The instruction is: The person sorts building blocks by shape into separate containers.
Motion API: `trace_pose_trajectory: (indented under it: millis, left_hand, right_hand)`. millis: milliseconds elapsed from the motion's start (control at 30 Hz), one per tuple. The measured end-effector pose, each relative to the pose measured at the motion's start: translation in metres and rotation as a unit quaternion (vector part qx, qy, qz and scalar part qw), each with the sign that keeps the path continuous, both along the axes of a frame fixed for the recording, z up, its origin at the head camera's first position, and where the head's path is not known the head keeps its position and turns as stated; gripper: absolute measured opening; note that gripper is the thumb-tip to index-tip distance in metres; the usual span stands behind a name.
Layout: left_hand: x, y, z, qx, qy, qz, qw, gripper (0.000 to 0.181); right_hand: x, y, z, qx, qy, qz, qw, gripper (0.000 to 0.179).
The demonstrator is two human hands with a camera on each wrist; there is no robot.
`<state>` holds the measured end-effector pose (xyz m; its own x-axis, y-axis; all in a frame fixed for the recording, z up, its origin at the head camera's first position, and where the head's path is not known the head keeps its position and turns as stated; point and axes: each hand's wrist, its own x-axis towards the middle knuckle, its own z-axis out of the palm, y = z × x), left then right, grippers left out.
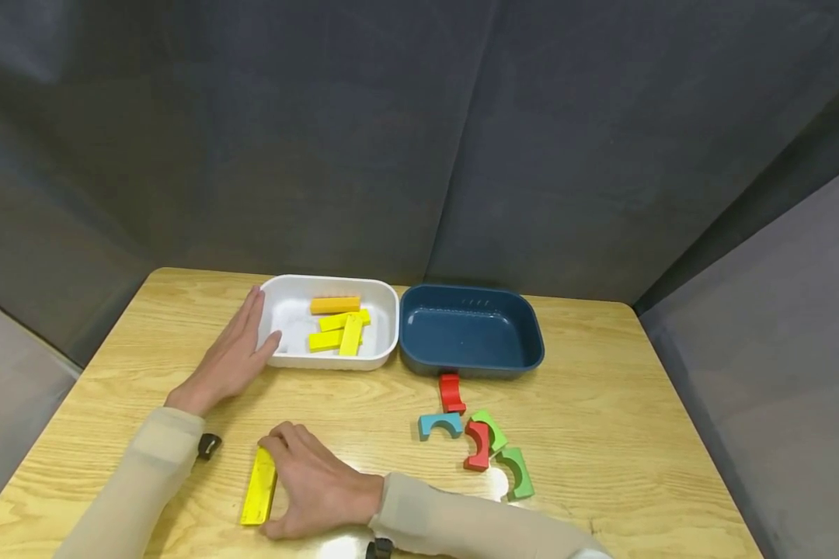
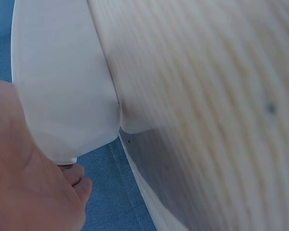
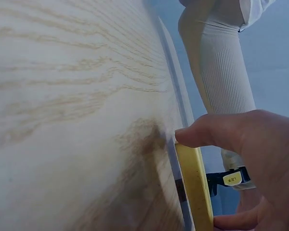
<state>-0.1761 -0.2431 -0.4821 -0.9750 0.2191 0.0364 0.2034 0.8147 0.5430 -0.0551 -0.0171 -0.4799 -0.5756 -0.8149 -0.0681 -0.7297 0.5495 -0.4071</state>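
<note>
In the head view my right hand spans a long yellow block at the table's near left. Its thumb is at the block's near end and its fingers at the far end. The right wrist view shows the yellow block held between thumb and fingertips. My left hand lies against the left end of a white bin, fingers extended along its outer wall and thumb at the near corner. Several yellow blocks and an orange-yellow one lie inside the bin.
A dark blue bin stands right beside the white one. In front of it lie red, blue and green arch-shaped blocks. Grey cloth hangs behind the wooden table.
</note>
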Motion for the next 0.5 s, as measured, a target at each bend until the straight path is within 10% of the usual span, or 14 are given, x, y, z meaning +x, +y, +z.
trace_pose_trajectory:
  millis: [500]
  left_hand:
    - [-0.001,-0.001,-0.003,-0.002,0.002,0.004,1.0,0.086]
  right_hand:
    - [0.0,0.012,0.005,-0.009,-0.002,-0.009,0.9999,0.093]
